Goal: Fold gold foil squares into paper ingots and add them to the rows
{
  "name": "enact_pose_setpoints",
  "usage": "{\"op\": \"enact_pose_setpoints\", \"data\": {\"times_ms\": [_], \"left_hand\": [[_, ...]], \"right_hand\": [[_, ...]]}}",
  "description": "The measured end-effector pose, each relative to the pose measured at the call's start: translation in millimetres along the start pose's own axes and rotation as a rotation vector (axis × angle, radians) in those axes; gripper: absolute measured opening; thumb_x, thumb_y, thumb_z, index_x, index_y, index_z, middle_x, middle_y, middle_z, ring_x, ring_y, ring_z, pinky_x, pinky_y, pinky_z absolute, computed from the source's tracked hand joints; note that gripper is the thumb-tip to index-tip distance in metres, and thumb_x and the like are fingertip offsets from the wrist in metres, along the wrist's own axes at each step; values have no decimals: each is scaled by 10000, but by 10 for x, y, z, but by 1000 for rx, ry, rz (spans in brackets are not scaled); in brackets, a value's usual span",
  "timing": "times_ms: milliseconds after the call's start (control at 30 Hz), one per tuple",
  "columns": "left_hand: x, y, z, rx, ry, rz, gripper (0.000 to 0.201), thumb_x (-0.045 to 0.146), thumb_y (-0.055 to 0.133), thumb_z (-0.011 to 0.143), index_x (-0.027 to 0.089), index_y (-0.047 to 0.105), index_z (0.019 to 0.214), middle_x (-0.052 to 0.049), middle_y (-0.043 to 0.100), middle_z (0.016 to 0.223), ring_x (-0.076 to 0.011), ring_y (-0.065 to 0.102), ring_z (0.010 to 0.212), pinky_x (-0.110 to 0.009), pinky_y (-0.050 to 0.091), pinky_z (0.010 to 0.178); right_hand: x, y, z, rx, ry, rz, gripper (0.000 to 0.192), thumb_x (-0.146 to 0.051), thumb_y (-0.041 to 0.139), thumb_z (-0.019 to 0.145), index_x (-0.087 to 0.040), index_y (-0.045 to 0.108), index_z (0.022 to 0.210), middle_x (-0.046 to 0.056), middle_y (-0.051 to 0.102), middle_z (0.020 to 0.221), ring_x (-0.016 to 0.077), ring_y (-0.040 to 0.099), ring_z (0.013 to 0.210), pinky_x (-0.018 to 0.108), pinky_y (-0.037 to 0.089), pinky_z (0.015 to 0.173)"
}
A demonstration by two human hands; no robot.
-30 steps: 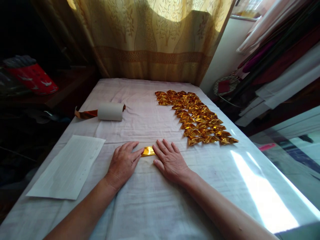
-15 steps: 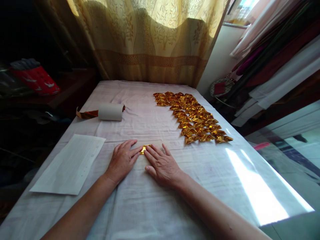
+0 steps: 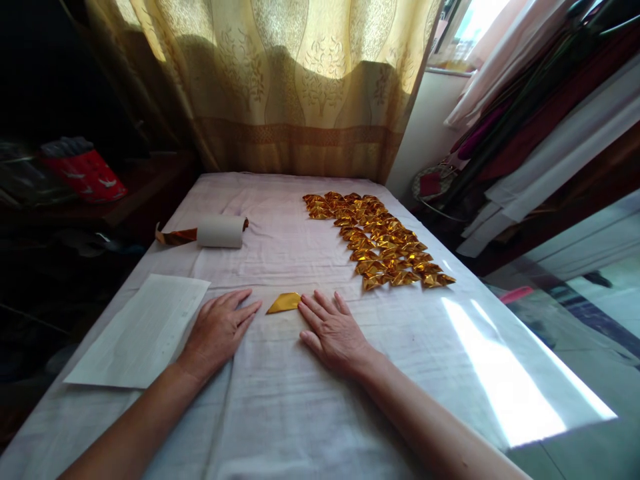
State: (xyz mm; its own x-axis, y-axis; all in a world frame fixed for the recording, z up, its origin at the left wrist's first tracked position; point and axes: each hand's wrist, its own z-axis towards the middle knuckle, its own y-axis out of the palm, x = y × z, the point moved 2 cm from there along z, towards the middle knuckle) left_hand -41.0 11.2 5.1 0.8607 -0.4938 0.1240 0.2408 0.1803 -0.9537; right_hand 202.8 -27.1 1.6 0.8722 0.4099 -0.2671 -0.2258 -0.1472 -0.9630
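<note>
Sliding leftward, the left hand [image 3: 219, 331] has come off the gold foil piece [image 3: 284, 303], which half a second ago was pinched between both hands' fingertips; it now lies flat and open on the white cloth [image 3: 300, 400] of the tabletop, near the white paper sheet [image 3: 143, 330]. The right hand [image 3: 334, 330] also rests flat, grip apart, its fingertips just at the piece's right end. With the piece uncovered, that pressed fold looks finished. Farther right lie the folded gold pieces [image 3: 380, 240]
</note>
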Motion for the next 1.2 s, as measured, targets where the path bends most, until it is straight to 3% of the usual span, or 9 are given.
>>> {"op": "enact_pose_setpoints", "data": {"times_ms": [133, 267, 333, 467, 600, 700, 867, 967, 1200], "left_hand": [[358, -2, 66, 8, 84, 39, 463, 352, 367, 991, 232, 535, 1406, -84, 552, 1445, -271, 453, 1370, -502, 249, 1170], [679, 191, 205, -226, 161, -12, 548, 439, 305, 1007, 202, 407, 1491, -69, 446, 1527, -233, 357, 1443, -480, 118, 1217], [672, 246, 213, -281, 152, -6, 571, 450, 292, 1007, 200, 351, 1518, -73, 395, 1556, -226, 329, 1459, -483, 82, 1220], [467, 227, 89, -271, 129, 43, 569, 437, 309, 1002, 213, 335, 1525, -77, 401, 1553, -237, 344, 1451, -510, 47, 1214], [320, 122, -11, -206, 133, 83, 513, 403, 373, 995, 248, 417, 1482, -58, 482, 1505, -283, 400, 1413, -562, 94, 1188], [320, 38, 58, -114, 149, 91, 402, 319, 421, 993, 263, 557, 1367, -52, 609, 1387, -289, 517, 1303, -566, 193, 1155], [359, -44, 283, -82, 140, 82, 220, 263, 524, 957, 221, 708, 1071, -59, 725, 990, -234, 657, 937, -392, 471, 870], [349, -54, 336, -87, 165, 111, 188, 252, 538, 950, 198, 712, 997, -58, 695, 883, -226, 645, 858, -354, 473, 784], [306, 18, 315, -58, 141, 53, 202, 222, 481, 972, 193, 681, 980, -60, 685, 904, -223, 628, 883, -344, 473, 792]], "right_hand": [[2, 13, 1, 21, 8, -5, 588, -527, 369, 1009, -234, 353, 1519, 27, 314, 1584, 294, 219, 1491, 595, 114, 1204], [9, 28, -6, 56, -4, -11, 578, -508, 368, 1013, -256, 323, 1531, 26, 332, 1577, 292, 234, 1486, 592, 138, 1200], [12, 27, -9, 64, -1, -10, 572, -506, 368, 1013, -263, 327, 1530, 28, 344, 1572, 291, 238, 1485, 590, 141, 1198], [-2, 8, -14, 52, 11, 0, 555, -495, 388, 1010, -262, 368, 1513, 26, 353, 1570, 300, 236, 1484, 598, 136, 1193], [-26, -6, -15, 55, 24, 7, 544, -483, 415, 1004, -255, 402, 1498, 28, 365, 1567, 315, 236, 1482, 604, 132, 1188], [-43, -26, -5, 92, 26, 6, 524, -469, 450, 994, -258, 441, 1474, 45, 412, 1546, 320, 271, 1466, 594, 150, 1180], [-63, -108, 66, 167, 13, 28, 394, -361, 519, 970, -255, 565, 1347, 47, 546, 1446, 291, 422, 1358, 554, 213, 1154], [-54, -153, 150, 194, 12, 49, 311, -299, 548, 949, -254, 632, 1245, 45, 628, 1340, 251, 511, 1249, 475, 303, 1104], [2, -212, 355, 213, 111, 104, 262, -270, 549, 949, -273, 699, 1164, 41, 713, 1119, 199, 613, 1041, 277, 438, 889]]}}
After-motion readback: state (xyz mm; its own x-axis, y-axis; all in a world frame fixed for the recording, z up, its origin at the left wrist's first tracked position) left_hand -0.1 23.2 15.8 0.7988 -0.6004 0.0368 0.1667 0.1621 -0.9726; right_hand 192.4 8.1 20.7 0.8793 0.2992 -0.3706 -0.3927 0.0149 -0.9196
